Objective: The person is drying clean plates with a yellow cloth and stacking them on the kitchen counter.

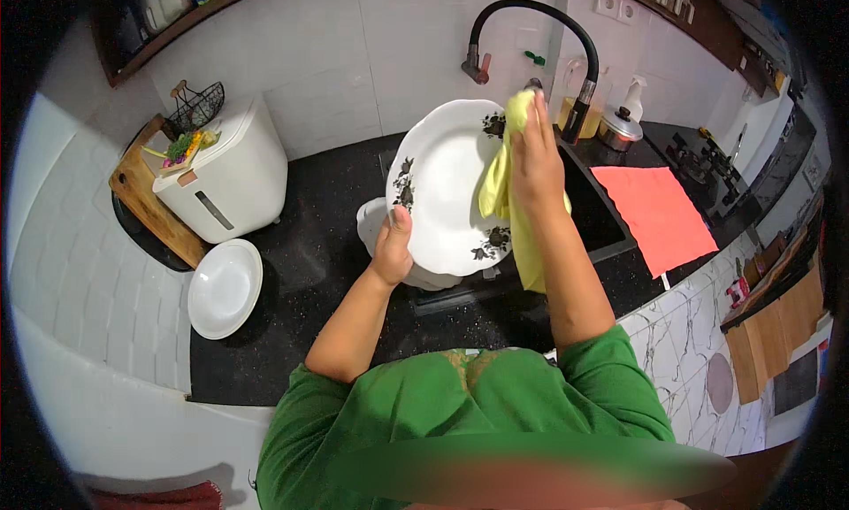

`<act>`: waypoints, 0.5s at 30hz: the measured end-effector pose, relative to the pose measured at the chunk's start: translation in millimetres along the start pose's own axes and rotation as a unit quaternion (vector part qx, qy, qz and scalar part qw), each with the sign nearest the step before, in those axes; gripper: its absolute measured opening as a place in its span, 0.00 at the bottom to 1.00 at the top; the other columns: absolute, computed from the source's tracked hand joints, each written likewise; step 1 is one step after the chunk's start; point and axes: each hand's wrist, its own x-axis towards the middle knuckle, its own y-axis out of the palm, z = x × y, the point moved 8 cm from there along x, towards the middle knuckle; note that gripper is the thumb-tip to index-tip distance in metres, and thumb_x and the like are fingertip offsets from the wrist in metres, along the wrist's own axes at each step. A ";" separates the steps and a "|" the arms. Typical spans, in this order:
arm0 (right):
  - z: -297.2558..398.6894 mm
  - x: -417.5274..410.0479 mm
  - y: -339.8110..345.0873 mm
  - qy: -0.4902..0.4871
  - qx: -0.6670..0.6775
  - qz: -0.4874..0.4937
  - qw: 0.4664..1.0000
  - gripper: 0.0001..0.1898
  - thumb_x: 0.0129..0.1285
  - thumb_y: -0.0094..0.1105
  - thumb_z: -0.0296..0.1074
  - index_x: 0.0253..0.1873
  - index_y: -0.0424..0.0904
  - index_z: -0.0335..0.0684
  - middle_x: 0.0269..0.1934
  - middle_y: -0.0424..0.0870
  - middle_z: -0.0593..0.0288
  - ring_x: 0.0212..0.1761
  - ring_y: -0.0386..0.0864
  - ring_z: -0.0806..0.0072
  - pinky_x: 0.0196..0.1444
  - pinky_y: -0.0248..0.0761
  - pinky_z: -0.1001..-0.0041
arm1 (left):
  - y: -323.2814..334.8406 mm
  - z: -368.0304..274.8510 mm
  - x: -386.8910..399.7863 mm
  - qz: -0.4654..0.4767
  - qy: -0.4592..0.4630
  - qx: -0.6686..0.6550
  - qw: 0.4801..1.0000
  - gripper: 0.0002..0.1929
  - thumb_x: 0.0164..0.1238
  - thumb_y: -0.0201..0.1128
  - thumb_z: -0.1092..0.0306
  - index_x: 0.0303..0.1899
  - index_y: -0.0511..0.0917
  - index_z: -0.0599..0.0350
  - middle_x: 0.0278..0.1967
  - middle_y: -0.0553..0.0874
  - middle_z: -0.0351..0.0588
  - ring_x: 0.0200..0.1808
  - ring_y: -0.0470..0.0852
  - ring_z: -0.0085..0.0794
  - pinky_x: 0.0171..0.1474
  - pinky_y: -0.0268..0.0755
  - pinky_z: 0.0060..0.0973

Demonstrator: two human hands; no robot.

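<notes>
My left hand (392, 246) grips the lower left rim of a white plate (444, 185) with a wavy edge and dark floral prints, its thumb on the front. The plate is tilted up above the counter. At its right rim, my right hand (538, 158) holds a yellow cloth (527, 251) against the plate, fingers pointing up. Part of the cloth hangs below the wrist, and another fold lies over the plate's face. Behind and below the plate, more white dishware (373, 225) shows, mostly hidden.
A stack of white dishes (225, 289) sits on the black counter (298, 324) at left, near a white bin-like container (225, 171) and a wooden board (156, 198). To the right are the dark sink (590, 205), black faucet (530, 4), coral cloth (656, 211) and lidded pot (620, 130).
</notes>
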 end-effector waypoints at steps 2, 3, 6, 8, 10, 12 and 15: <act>4.2 -17.8 -9.0 -0.018 0.118 0.023 0.993 0.24 0.60 0.46 0.20 0.63 0.61 0.31 0.66 0.56 0.41 0.67 0.56 0.53 0.67 0.49 0.67 | -0.5 -6.5 4.5 -0.051 0.004 -0.060 0.997 0.33 0.70 0.35 0.43 0.63 0.57 0.64 0.59 0.68 0.53 0.60 0.69 0.38 0.61 0.62 0.33; 9.7 -34.0 -6.6 -0.083 0.057 0.036 0.994 0.26 0.62 0.50 0.28 0.65 0.57 0.32 0.65 0.57 0.40 0.68 0.55 0.51 0.66 0.53 0.64 | 0.4 -6.1 5.3 -0.049 0.006 -0.056 0.997 0.33 0.70 0.35 0.43 0.63 0.57 0.64 0.59 0.68 0.53 0.60 0.69 0.38 0.61 0.62 0.33; 29.5 -54.4 -16.0 -0.092 -0.166 0.018 0.982 0.26 0.61 0.51 0.28 0.65 0.60 0.36 0.63 0.59 0.40 0.67 0.58 0.54 0.64 0.56 0.68 | -4.5 -1.3 1.4 -0.069 0.004 -0.106 0.992 0.35 0.68 0.38 0.40 0.64 0.55 0.63 0.60 0.67 0.52 0.61 0.68 0.38 0.62 0.61 0.34; -26.0 -66.6 -1.3 0.198 0.234 0.050 0.951 0.25 0.59 0.51 0.25 0.63 0.64 0.38 0.60 0.66 0.45 0.61 0.67 0.63 0.59 0.61 0.72 | 3.6 6.9 -4.4 -0.065 -0.002 -0.085 0.994 0.36 0.67 0.39 0.40 0.64 0.54 0.63 0.60 0.67 0.52 0.61 0.68 0.37 0.62 0.60 0.34; -49.5 -70.2 6.4 0.264 0.427 0.042 0.864 0.25 0.58 0.50 0.19 0.63 0.65 0.37 0.56 0.72 0.53 0.51 0.73 0.75 0.52 0.67 0.77 | 6.9 8.8 -9.0 -0.039 0.009 -0.009 0.999 0.39 0.64 0.43 0.38 0.65 0.52 0.62 0.61 0.67 0.53 0.61 0.68 0.38 0.62 0.61 0.37; -56.7 -64.9 -2.3 0.251 0.470 0.068 0.843 0.25 0.56 0.50 0.17 0.61 0.66 0.36 0.48 0.76 0.59 0.47 0.73 0.79 0.50 0.67 0.81 | 6.4 1.7 -5.0 0.060 -0.031 -0.107 0.992 0.39 0.63 0.46 0.38 0.64 0.54 0.63 0.61 0.67 0.53 0.61 0.68 0.38 0.62 0.60 0.36; -28.6 -43.0 -30.4 0.044 0.263 0.181 0.947 0.27 0.46 0.54 0.15 0.54 0.75 0.41 0.33 0.72 0.62 0.37 0.73 0.77 0.42 0.66 0.82 | 8.8 0.1 -14.6 0.154 -0.116 -0.164 0.967 0.37 0.58 0.58 0.49 0.63 0.58 0.66 0.58 0.70 0.54 0.60 0.69 0.38 0.62 0.61 0.35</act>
